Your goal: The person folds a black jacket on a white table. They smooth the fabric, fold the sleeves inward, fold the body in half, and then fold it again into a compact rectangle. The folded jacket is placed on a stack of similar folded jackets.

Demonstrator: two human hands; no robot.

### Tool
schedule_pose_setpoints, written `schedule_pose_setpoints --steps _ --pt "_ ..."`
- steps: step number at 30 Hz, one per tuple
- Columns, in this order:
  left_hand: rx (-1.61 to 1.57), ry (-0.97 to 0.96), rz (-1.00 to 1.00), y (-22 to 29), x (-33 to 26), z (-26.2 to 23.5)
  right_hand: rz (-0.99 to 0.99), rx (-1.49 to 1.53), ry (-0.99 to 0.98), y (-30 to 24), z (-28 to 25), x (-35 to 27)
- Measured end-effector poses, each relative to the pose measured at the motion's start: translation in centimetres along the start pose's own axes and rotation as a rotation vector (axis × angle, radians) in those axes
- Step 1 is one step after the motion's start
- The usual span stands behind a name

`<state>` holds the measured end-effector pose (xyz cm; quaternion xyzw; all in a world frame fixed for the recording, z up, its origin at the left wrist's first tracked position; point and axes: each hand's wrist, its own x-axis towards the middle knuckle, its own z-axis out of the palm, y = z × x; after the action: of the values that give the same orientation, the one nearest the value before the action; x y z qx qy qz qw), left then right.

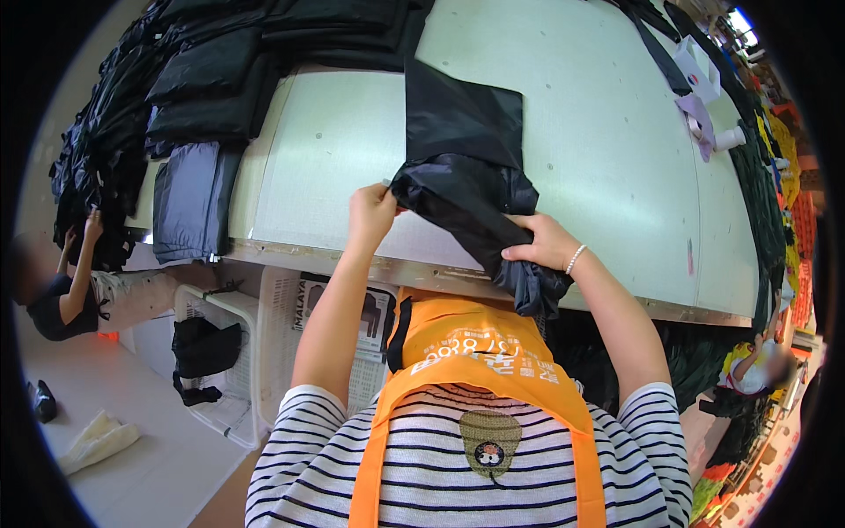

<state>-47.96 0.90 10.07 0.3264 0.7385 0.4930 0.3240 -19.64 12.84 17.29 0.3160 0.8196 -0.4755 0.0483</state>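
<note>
A black garment point(465, 167) lies on the pale green work table point(572, 132), its lower part bunched and hanging over the near edge. My left hand point(371, 211) pinches the bunched fabric at its left side. My right hand point(546, 242), with a bead bracelet on the wrist, grips the fabric at its right side near the table edge. I wear a striped shirt and an orange apron point(475, 361).
Stacks of black and grey garments point(198, 97) cover the table's far left. White plastic baskets point(238, 352) stand under the table. A person point(66, 290) reaches up at the left; another person point(757, 370) is at the lower right. Straps and a tape roll point(729, 138) lie far right.
</note>
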Motion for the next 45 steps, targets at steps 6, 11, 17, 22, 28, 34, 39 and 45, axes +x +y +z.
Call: schedule_pose_setpoints --steps 6,11,17,22,28,34,39,45 --pt "0.554 0.175 0.386 6.0 -5.0 1.3 0.120 -0.367 0.128 -3.2 -0.1 -0.7" --pt "0.287 0.201 0.294 6.7 -4.4 0.7 0.076 -0.516 0.252 -4.6 1.5 -0.7" --pt "0.663 0.051 0.734 5.6 -9.2 4.6 0.019 -0.458 0.431 -4.5 1.3 1.8" --pt "0.514 -0.723 0.235 8.7 -8.5 3.3 0.033 -0.530 0.369 -4.8 0.9 2.4" --pt "0.939 0.023 0.740 15.8 -0.3 7.6 -0.048 -0.786 0.228 -7.5 3.0 2.3" --pt "0.963 -0.356 0.975 14.5 -4.8 11.9 0.251 -0.288 0.345 -5.8 4.1 4.7" --pt "0.442 -0.440 1.188 14.6 -6.8 6.6 -0.107 0.636 0.425 -0.7 4.3 4.1" --pt "0.395 -0.288 0.816 7.2 -5.7 -0.1 -0.138 1.022 0.633 1.8 0.7 5.2"
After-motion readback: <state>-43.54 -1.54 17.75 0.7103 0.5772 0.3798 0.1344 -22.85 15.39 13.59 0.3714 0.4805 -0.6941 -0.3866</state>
